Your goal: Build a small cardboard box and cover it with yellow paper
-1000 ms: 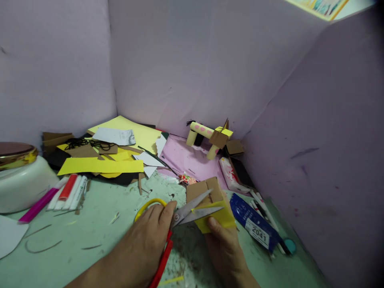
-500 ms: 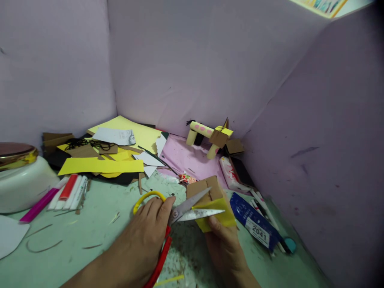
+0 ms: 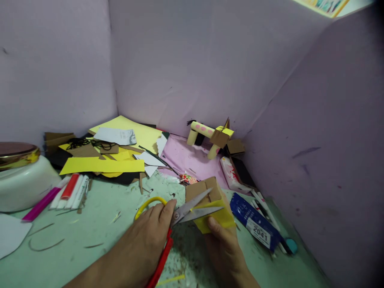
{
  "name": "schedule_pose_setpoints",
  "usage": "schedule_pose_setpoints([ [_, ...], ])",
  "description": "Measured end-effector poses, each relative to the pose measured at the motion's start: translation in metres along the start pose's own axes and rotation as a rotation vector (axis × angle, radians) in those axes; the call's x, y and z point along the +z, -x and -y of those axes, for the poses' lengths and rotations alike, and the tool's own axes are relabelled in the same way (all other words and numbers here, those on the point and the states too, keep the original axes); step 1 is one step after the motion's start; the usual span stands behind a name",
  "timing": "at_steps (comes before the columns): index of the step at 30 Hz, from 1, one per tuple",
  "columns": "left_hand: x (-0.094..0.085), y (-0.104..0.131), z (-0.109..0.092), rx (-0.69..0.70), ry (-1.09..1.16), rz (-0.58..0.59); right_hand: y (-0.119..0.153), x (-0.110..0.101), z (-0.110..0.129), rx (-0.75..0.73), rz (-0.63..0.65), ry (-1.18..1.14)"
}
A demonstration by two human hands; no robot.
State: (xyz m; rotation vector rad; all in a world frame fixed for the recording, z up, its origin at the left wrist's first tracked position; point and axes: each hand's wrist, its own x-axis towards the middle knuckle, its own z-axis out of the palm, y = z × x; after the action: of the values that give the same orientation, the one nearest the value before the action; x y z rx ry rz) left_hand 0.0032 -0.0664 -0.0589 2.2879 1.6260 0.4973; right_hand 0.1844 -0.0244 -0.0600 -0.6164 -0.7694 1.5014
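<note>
My left hand (image 3: 153, 230) grips a pair of scissors (image 3: 176, 216) with one yellow and one red handle. Their blades are parted and point right, across the top of a small brown cardboard box (image 3: 201, 187). A strip of yellow paper (image 3: 216, 219) covers the near part of this box, with the lower blade lying over the paper's edge. My right hand (image 3: 223, 244) holds the box from below, its thumb pressed on the yellow paper. Most of the right fingers are hidden behind the box.
A paper-and-cardboard animal figure (image 3: 208, 136) stands at the back on pink sheeting. Yellow sheets (image 3: 102, 165), card scraps and black cord (image 3: 90, 143) are piled left, with markers (image 3: 70, 192) in front. A white jar (image 3: 27, 184) is far left; a blue pouch (image 3: 253, 220) lies right.
The scissor blades have come slightly closer together, with the lower blade turned a little upward over the yellow paper. The box has hardly moved.
</note>
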Motion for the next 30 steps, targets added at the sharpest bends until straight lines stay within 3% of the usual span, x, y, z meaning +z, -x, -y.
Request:
schedule_pose_setpoints([
  [6, -0.002, -0.0017, -0.0025, -0.031, 0.001, 0.018, 0.0007, 0.0038, 0.0009, 0.006, -0.003, -0.004],
  [15, 0.0053, 0.0008, 0.0019, 0.002, -0.031, -0.075, 0.0013, 0.0032, 0.0015, 0.018, 0.013, -0.009],
  [30, 0.001, 0.0007, 0.0036, 0.041, -0.021, 0.009, -0.0001, 0.0068, 0.0032, 0.01, 0.01, 0.031],
])
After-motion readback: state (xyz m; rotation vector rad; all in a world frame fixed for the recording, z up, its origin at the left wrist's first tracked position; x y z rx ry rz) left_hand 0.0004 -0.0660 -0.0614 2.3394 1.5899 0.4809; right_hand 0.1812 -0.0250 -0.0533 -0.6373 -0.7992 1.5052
